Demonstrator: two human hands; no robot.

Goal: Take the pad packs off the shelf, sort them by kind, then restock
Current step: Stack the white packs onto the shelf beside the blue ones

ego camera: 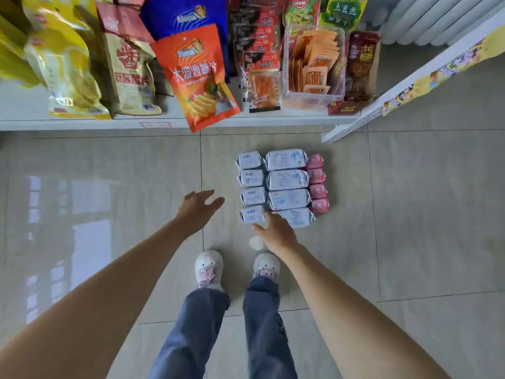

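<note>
Sorting done, judging by layout: pad packs (pixel 281 187) on floor tiles (pixel 410 214) at 12 o'clock from shoes (pixel 209 269), three columns by kind. Left hand (pixel 198 207) spread, holding nothing; right hand (pixel 276 232) reaching nearest packs, grip indeterminate. Next: pick up, restock.

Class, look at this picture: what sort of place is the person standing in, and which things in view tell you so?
Most likely a small shop. A white shelf holds rows of packaged snacks, such as an orange crisp bag, with a price label on its edge. Pad packs lie sorted in rows on the tiled floor.
</note>
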